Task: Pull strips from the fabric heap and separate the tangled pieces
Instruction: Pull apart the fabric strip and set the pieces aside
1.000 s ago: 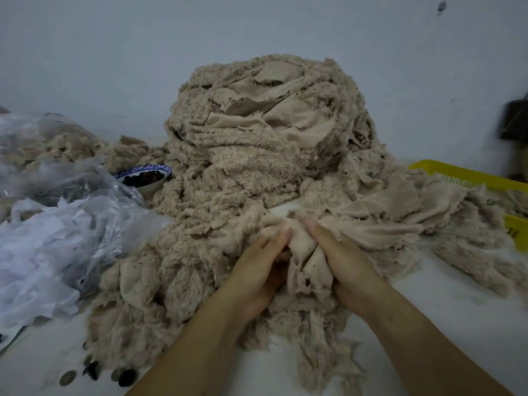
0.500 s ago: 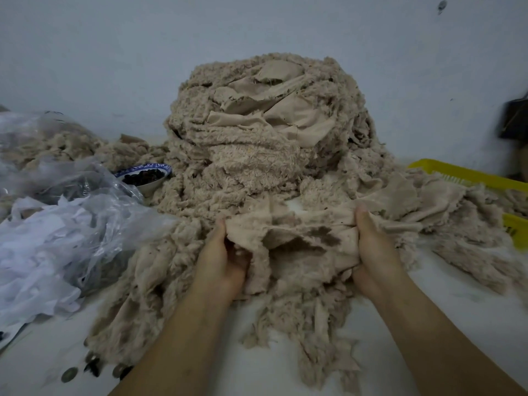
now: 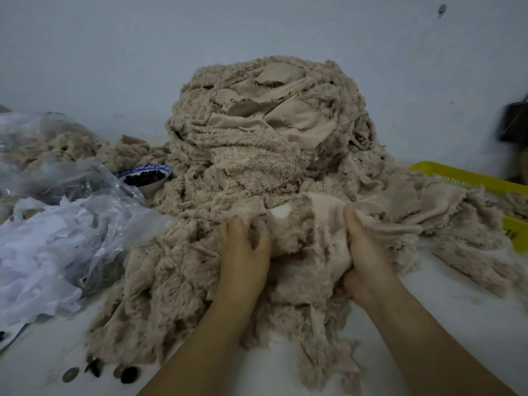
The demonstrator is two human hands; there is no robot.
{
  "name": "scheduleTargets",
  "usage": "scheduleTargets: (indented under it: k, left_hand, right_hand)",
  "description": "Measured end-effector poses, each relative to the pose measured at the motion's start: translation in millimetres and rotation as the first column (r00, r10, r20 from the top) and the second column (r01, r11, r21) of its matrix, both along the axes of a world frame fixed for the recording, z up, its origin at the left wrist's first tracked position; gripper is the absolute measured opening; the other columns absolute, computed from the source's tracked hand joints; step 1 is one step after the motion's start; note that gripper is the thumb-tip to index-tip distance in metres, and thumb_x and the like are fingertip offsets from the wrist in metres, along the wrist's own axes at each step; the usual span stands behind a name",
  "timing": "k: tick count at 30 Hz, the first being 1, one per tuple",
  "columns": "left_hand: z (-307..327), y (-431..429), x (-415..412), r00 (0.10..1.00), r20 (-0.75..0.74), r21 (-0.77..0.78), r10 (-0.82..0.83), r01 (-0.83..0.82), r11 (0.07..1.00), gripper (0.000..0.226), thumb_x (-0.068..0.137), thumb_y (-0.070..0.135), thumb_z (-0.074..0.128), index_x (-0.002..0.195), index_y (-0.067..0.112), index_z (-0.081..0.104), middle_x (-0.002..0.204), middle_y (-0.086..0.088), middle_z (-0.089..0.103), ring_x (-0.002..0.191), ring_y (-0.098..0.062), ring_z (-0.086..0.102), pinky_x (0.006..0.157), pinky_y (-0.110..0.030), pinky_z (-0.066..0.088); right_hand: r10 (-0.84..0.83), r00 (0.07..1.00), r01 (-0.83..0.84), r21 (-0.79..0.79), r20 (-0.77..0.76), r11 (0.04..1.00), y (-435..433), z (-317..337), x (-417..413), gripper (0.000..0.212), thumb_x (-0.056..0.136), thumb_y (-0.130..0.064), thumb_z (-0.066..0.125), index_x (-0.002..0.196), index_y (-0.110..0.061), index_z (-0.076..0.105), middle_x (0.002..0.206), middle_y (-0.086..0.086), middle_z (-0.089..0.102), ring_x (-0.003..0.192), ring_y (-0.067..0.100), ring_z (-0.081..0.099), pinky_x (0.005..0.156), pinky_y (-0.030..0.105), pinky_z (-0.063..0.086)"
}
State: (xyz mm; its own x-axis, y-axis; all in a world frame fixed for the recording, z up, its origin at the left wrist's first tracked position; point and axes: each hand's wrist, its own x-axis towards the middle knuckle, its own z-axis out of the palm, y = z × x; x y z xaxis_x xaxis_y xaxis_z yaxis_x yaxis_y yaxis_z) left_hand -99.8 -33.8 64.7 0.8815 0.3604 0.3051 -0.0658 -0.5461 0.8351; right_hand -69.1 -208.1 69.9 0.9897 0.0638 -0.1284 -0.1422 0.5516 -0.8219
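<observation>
in the fuzzy heap (image 3: 257, 155) (beige), hands (image 3: 243, 254) (image 3: 364, 252) grip fabric (image 3: 325, 221).

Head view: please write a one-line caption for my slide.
Left hand and right hand grip a beige fleece piece at the foot of the fabric heap.

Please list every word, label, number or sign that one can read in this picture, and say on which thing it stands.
No text here can be read.
Coins, near left: too blurred to read.
Bowl: a blue pattern on the rim, no letters visible.
Yellow basket: small dark marks on its nearer part, too small to read.
</observation>
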Motion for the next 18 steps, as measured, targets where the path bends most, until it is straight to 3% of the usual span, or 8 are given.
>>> scheduleTargets:
  k: [3,6,9,11,13,15,18]
  left_hand:
    - [6.9,-9.1,-8.4,0.969,0.245,0.114,0.045,-0.075,0.991,0.032,0.093,0.038,0.060,0.112,0.018,0.043,0.114,0.004,0.034,0.105,-0.013,0.039,0.089,-0.028,0.037]
    - [15.3,-14.0,-17.0,0.918,0.395,0.038,-0.023,0.009,0.999,0.033,0.090,0.052,0.053,0.108,0.024,0.049,0.105,0.012,0.045,0.088,-0.008,0.049,0.074,-0.023,0.045]
    - [14.6,-21.2,-18.9,0.928,0.200,-0.034,-0.315,0.328,0.944,0.029,0.086,0.067,0.054,0.105,0.044,0.057,0.099,0.020,0.062,0.085,0.002,0.060,0.070,-0.016,0.050]
    - [8.5,-26.4,-16.6,0.883,0.056,-0.197,-0.466,0.467,0.862,0.021,0.086,0.065,0.062,0.091,0.045,0.063,0.086,0.024,0.066,0.076,0.006,0.061,0.066,-0.013,0.049]
    - [3.4,-28.8,-16.0,0.871,0.009,-0.300,-0.491,0.470,0.830,0.025,0.093,0.048,0.065,0.074,0.032,0.065,0.063,0.015,0.058,0.057,-0.001,0.053,0.054,-0.017,0.042]
    - [4.0,-23.8,-13.3,0.891,0.017,-0.454,-0.454,0.412,0.790,0.035,0.098,0.037,0.059,0.065,0.033,0.066,0.059,0.013,0.054,0.049,-0.001,0.047,0.048,-0.014,0.038]
    - [8.2,-12.7,-6.6,0.884,0.163,-0.724,-0.439,0.409,0.556,0.032,0.100,0.030,0.052,0.072,0.025,0.068,0.055,0.007,0.044,0.043,-0.005,0.034,0.041,-0.014,0.030]
  right_hand:
    - [-0.008,0.999,0.010,-0.057,0.037,0.998,2.3,-0.4,-0.9,0.048,0.097,-0.053,0.052,0.124,-0.017,0.067,0.116,0.009,0.074,0.105,0.027,0.071,0.093,0.047,0.055]
    - [0.002,0.999,0.005,-0.126,0.051,0.992,2.7,-1.7,-2.5,0.050,0.096,-0.053,0.053,0.124,-0.014,0.068,0.115,0.011,0.074,0.106,0.028,0.071,0.096,0.046,0.052]
    - [0.035,0.995,-0.014,-0.214,0.096,0.977,4.4,-0.6,-7.3,0.052,0.092,-0.058,0.053,0.116,-0.016,0.072,0.112,0.011,0.074,0.106,0.027,0.071,0.094,0.045,0.052]
    - [0.024,0.992,0.013,-0.294,0.121,0.956,7.9,0.2,-10.9,0.055,0.085,-0.062,0.056,0.110,-0.016,0.074,0.103,0.009,0.077,0.099,0.024,0.074,0.088,0.042,0.055]
    - [-0.016,0.993,0.057,-0.367,0.114,0.928,10.9,0.5,-11.7,0.052,0.087,-0.062,0.057,0.101,-0.015,0.075,0.093,0.008,0.078,0.090,0.021,0.075,0.082,0.039,0.057]
    - [-0.084,0.991,0.115,-0.347,0.103,0.931,11.3,2.4,-10.2,0.043,0.094,-0.053,0.057,0.095,-0.014,0.077,0.094,0.008,0.078,0.090,0.022,0.075,0.087,0.043,0.057]
    - [-0.187,0.980,0.198,-0.258,0.065,0.946,9.1,6.9,-7.0,0.042,0.096,-0.049,0.057,0.116,-0.014,0.069,0.112,0.008,0.074,0.104,0.027,0.070,0.098,0.051,0.053]
